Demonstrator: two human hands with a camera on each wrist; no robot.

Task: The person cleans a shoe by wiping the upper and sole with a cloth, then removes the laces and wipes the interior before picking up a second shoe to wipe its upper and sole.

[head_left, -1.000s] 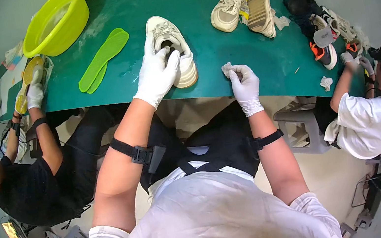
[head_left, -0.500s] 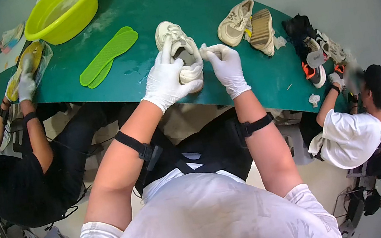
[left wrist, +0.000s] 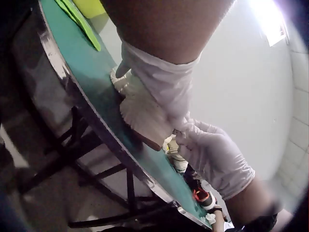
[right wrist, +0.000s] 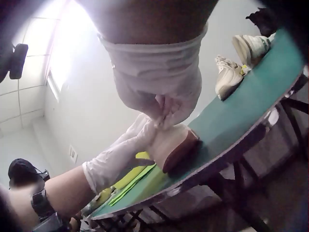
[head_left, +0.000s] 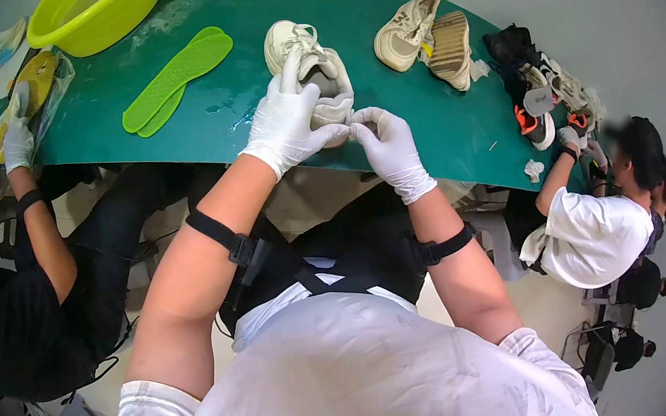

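A cream-white lace-up sneaker (head_left: pixel 327 76) stands on the green table, toe away from me, its grey-lined opening facing up. My gloved left hand (head_left: pixel 286 128) grips it from the left, one finger up along the tongue and the thumb toward the heel. At the back of the heel, my gloved right hand (head_left: pixel 393 146) pinches a small wad of white tissue (right wrist: pixel 166 121), mostly covered by the fingertips. The right wrist view shows the sneaker's brown heel sole (right wrist: pixel 181 152) just below those fingers.
Two green insoles (head_left: pixel 178 80) overlap left of the sneaker, below a yellow-green basin (head_left: pixel 99 23). A second cream pair (head_left: pixel 408 32) lies to the right, then a crumpled tissue (head_left: pixel 533 170) and piled shoes (head_left: pixel 538 101). People work at both sides; the table's near edge (head_left: pixel 195 164) is close.
My right hand has come left from beside the sneaker to its heel with the tissue. The left hand, first reaching into the opening, now grips the sneaker's left side. The view has shifted slightly.
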